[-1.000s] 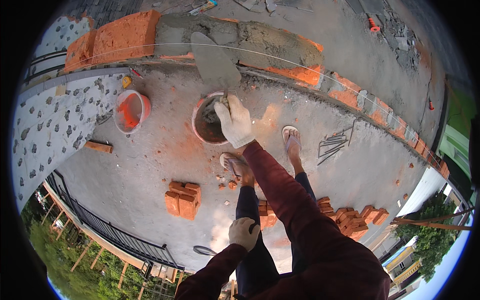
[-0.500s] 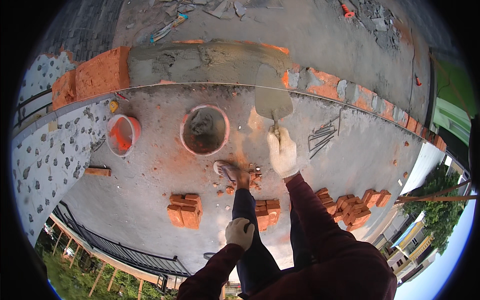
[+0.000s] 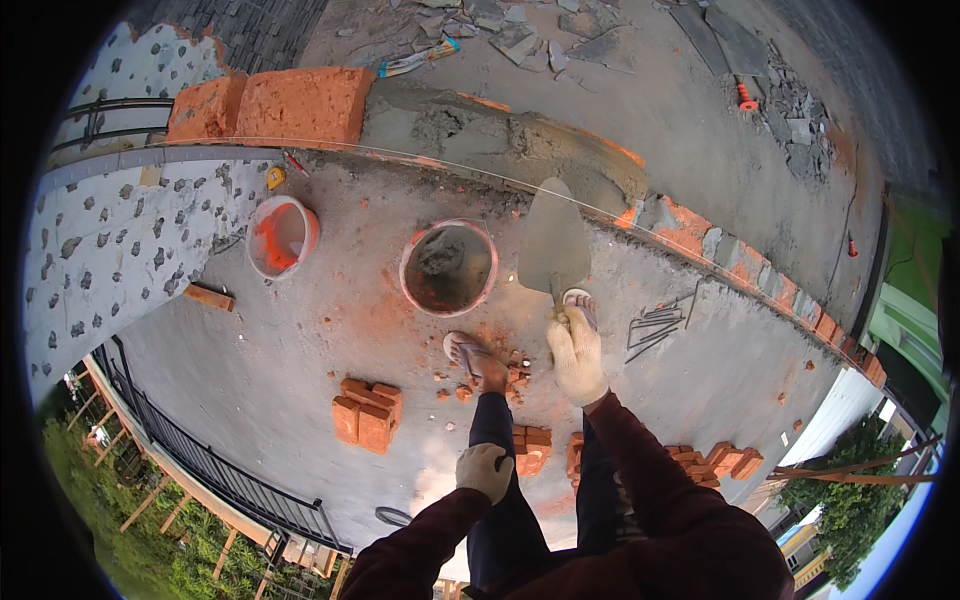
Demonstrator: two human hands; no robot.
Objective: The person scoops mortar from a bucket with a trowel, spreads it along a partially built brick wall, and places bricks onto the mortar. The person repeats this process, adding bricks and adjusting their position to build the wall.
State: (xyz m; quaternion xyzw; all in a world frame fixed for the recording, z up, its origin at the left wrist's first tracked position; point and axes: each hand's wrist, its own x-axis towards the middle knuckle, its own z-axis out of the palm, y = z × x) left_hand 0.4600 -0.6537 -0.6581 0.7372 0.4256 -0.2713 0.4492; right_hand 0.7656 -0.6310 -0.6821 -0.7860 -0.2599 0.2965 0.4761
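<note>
Gripping the trowel (image 3: 553, 240) by its handle, my right hand (image 3: 578, 362) has its gloved fingers closed round it, out ahead of the right foot; from this remote seat I see the grey blade pointing to the far side. Its tip overlaps the white string line (image 3: 350, 146) in my view (whether they touch, I cannot tell). The left hand (image 3: 485, 472), also gloved and well apart from the right, lies over the near part of the left leg (image 3: 495, 425) with fingers bent; I cannot tell whether they close on anything. Just left of the blade stands a bucket (image 3: 404, 270) with grey mortar (image 3: 440, 252) in it, and farther left I have a second bucket (image 3: 263, 245), orange inside. Beyond them, a mortar bed (image 3: 470, 135) runs right from two orange bricks (image 3: 305, 105). Stacked bricks (image 3: 367, 415) sit on the near left, and thin dark rods (image 3: 655, 330) lie to the trowel's right.
</note>
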